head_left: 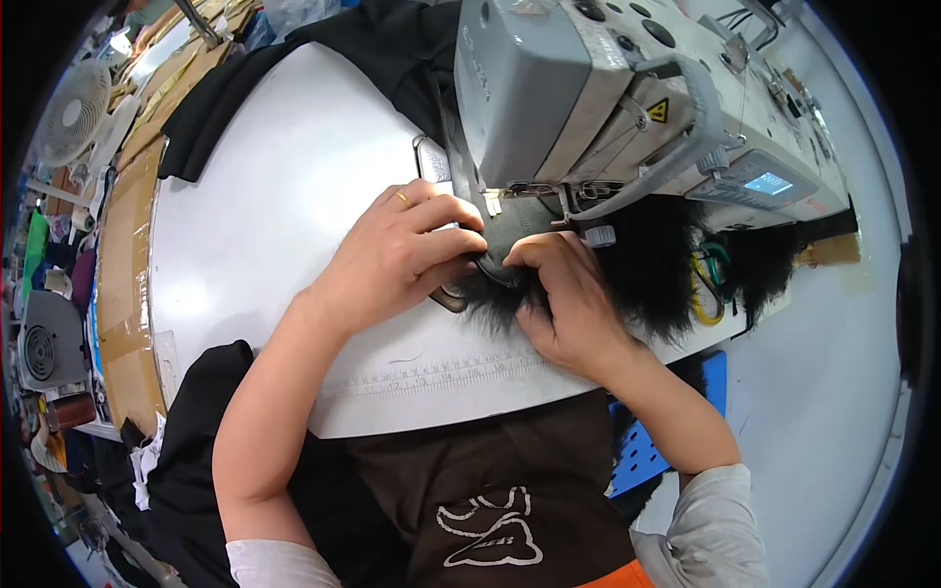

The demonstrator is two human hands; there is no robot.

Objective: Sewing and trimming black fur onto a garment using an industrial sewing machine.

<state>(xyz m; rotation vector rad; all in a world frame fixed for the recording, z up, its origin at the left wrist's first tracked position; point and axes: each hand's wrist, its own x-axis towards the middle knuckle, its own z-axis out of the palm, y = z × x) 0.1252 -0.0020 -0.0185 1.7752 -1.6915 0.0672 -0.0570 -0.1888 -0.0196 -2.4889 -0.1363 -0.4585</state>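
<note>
A grey-and-white sewing machine [529,98] stands over the white table, its needle area just beyond my fingertips. Under it lies a dark fabric piece [517,220] edged with long black fur [642,260]. My left hand [397,250], with a ring on one finger, has its fingers bent and pinched on the near left edge of the fabric. My right hand [569,299] pinches the same edge a little to the right, its lower part against the fur. The fingertips of both hands are partly hidden by the fabric and fur.
Black cloth [250,93] drapes over the table's far side. A ruler scale [441,377] runs along its near edge. Scissors with yellow handles [704,294] sit by the fur at right. A blue perforated panel [652,446] is below. At left are cardboard [127,304] and a fan [74,113].
</note>
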